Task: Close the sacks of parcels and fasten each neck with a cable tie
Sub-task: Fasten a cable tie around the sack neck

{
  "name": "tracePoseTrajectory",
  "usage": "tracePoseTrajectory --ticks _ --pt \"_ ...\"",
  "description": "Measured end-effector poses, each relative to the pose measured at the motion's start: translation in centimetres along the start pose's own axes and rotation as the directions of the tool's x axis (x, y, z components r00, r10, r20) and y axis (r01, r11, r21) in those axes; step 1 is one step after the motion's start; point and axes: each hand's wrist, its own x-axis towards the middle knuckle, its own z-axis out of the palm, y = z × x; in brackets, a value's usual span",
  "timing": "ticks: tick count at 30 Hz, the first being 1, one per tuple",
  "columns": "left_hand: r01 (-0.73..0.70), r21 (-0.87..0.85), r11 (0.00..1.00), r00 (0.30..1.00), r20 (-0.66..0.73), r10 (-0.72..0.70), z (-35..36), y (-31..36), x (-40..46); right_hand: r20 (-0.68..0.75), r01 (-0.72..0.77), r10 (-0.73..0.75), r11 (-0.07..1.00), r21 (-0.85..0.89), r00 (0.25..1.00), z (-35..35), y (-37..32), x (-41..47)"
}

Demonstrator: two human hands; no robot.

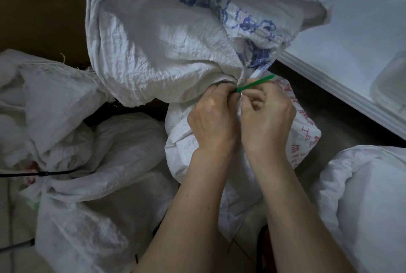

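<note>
**Sack neck, green tie in hand**

Your left hand (pixel 212 119) pinches the gathered neck of the centre sack (pixel 158 37). Your right hand (pixel 267 116) grips the green tie (pixel 256 84) there. Far left: a sack with a black tie (pixel 47 173).

- Dim indoor light, brightest at the far right on the white ledge (pixel 342 37).
- Deep shadow fills the far left corner and the gaps between sacks (pixel 123 163).
- Soft focus throughout; edges bow with wide-angle distortion.
</note>
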Motion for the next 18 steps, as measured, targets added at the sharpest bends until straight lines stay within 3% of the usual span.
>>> tracePoseTrajectory --ticks 2,8,13,18 --pt "-0.023 0.008 1.0 0.999 -0.027 0.023 0.0 0.1 -0.1 -0.032 -0.046 0.047 0.998 0.034 0.998 0.2 -0.4 -0.3" --pt "0.011 0.001 1.0 0.996 -0.091 -0.011 -0.2 -0.1 -0.1 0.066 -0.144 0.138 0.985 0.096 0.988 0.0 -0.8 -0.4" --pt "0.09 0.072 0.993 0.995 0.026 -0.092 -1.4 0.3 0.0 0.129 -0.238 0.213 0.946 0.221 0.968 -0.4 -1.1 -0.3" --pt "0.056 0.142 0.988 0.994 0.088 -0.069 -2.1 0.8 -0.4 0.065 -0.121 0.116 0.99 0.072 0.991 -0.5 -1.5 -0.5"
